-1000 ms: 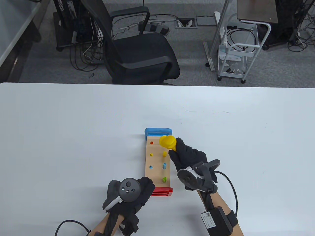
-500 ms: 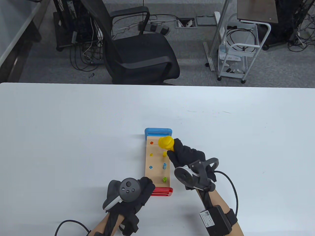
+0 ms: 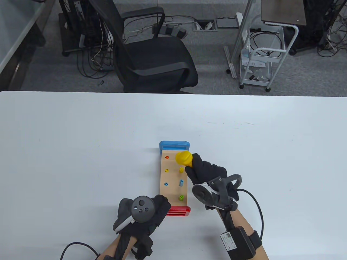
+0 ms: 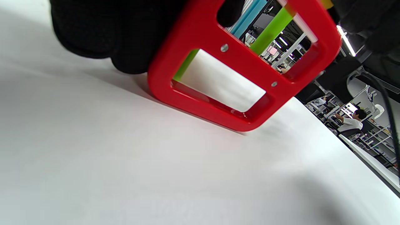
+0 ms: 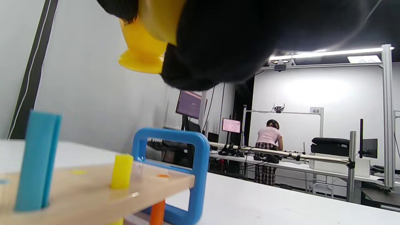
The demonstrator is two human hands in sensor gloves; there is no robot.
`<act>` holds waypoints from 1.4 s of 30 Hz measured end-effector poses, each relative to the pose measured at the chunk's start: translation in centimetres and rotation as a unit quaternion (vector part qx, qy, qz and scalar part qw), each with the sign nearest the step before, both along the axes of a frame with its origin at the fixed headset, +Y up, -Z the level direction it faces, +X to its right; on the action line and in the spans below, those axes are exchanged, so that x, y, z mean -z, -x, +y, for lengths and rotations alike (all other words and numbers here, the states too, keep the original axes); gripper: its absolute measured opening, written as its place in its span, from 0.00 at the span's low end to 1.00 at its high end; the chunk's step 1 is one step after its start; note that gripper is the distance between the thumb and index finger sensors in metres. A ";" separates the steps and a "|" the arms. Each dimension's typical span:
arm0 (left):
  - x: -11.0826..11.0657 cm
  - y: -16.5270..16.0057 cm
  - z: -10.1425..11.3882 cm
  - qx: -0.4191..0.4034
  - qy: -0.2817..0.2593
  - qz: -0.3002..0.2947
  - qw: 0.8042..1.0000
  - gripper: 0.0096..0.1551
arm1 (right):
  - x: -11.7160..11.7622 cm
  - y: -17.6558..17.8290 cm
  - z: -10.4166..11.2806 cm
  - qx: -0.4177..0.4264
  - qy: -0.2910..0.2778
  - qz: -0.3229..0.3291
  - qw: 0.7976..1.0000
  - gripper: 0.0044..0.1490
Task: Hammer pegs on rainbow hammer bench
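Black-gloved hands [image 3: 143, 219]; grey trackers [image 3: 135, 211]; bare forearms [image 3: 245, 219]; black cables [image 3: 256, 205].

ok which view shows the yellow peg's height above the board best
The right wrist view: it sees the yellow peg side-on, standing short above the board, beside the taller blue peg. The table view shows only its top. The left wrist view doesn't clearly show it.

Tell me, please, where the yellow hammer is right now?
In the table view, the yellow hammer is held by the right hand, its head over the bench's far right corner, beside the blue end frame.
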State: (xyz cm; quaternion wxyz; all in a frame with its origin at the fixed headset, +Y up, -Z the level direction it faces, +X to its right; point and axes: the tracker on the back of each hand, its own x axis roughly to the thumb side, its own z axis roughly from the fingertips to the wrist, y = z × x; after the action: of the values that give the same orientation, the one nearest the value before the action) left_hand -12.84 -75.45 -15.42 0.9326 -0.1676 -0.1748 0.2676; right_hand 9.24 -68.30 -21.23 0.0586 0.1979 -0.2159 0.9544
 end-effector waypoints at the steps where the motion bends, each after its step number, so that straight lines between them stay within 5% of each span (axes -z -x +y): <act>1: 0.0 0.0 0.0 0.000 0.000 0.000 1.000 0.39 | 0.1 0.1 -0.5 -0.008 0.008 -0.001 1.000 0.40; 3: 0.0 0.0 0.0 0.000 0.000 0.000 1.000 0.39 | 0.9 1.2 -3.0 -0.122 0.097 0.006 0.988 0.40; 4: 0.0 0.0 0.0 0.000 0.001 -0.001 1.000 0.39 | 0.2 0.7 -3.1 -0.168 0.107 -0.071 0.977 0.40; 6: 0.0 0.0 0.0 0.000 0.000 -0.001 1.000 0.39 | 0.7 1.2 -2.9 -0.094 0.039 0.013 0.995 0.40; 7: 0.0 0.0 0.0 0.000 0.000 0.000 1.000 0.39 | 0.8 1.3 -2.9 -0.126 0.091 -0.014 0.988 0.40; 11: 0.0 0.0 0.0 0.001 0.000 0.000 1.000 0.39 | 1.0 1.3 -1.8 -0.135 0.102 -0.011 0.985 0.40; 14: 0.0 0.0 0.0 0.000 0.002 -0.001 1.000 0.39 | -0.1 0.3 0.3 -0.026 -0.022 -0.009 0.999 0.40; 16: 0.0 0.0 0.0 0.000 0.001 -0.001 1.000 0.39 | -0.2 0.1 0.0 0.019 -0.017 -0.010 1.000 0.40; 17: 0.0 0.0 0.0 0.000 0.000 -0.001 1.000 0.39 | 0.1 0.4 -0.9 -0.006 0.016 0.000 1.000 0.40; 19: 0.0 0.0 0.0 0.001 0.001 -0.001 1.000 0.39 | 1.2 1.7 -3.6 -0.177 0.184 -0.025 0.967 0.41; 21: 0.0 0.0 0.0 0.002 0.000 -0.001 1.000 0.39 | 0.4 1.4 -2.4 -0.121 0.055 0.013 0.991 0.40; 23: 0.0 0.0 0.0 0.001 -0.001 0.000 1.000 0.39 | 0.4 1.5 -2.5 -0.160 0.129 -0.025 0.978 0.40; 26: 0.0 0.0 0.0 0.002 -0.001 0.000 1.000 0.39 | 0.7 1.5 -1.9 -0.152 0.114 -0.017 0.982 0.40; 31: 0.0 0.1 0.0 0.002 0.001 -0.001 1.000 0.39 | -0.3 0.1 0.1 0.018 -0.020 -0.019 0.999 0.40; 33: 0.0 0.1 0.0 0.002 0.001 -0.001 1.000 0.39 | 0.1 0.5 -1.2 -0.015 0.013 0.002 1.000 0.40; 34: 0.0 0.0 0.0 0.001 0.002 -0.002 1.000 0.39 | 0.9 1.5 -3.1 -0.123 0.120 0.003 0.985 0.39; 35: 0.1 0.0 0.0 0.000 0.003 -0.002 1.000 0.39 | 0.9 1.2 -3.4 -0.215 0.172 -0.094 0.957 0.41; 37: 0.0 0.0 0.0 0.002 0.002 -0.002 1.000 0.39 | 0.4 1.3 -3.0 -0.134 0.052 0.001 0.990 0.40; 39: 0.0 0.1 0.0 0.001 0.001 -0.001 1.000 0.39 | 0.4 1.5 -3.3 -0.164 0.105 -0.021 0.981 0.40; 42: 0.0 0.0 0.0 0.002 0.001 -0.002 1.000 0.39 | 0.5 1.7 -2.8 -0.166 0.104 -0.015 0.981 0.40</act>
State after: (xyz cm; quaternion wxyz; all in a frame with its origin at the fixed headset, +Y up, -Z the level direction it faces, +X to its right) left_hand -12.89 -75.45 -15.46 0.9327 -0.1689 -0.1759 0.2658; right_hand 7.52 -71.10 -21.74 -0.0834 0.2094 -0.0808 0.9709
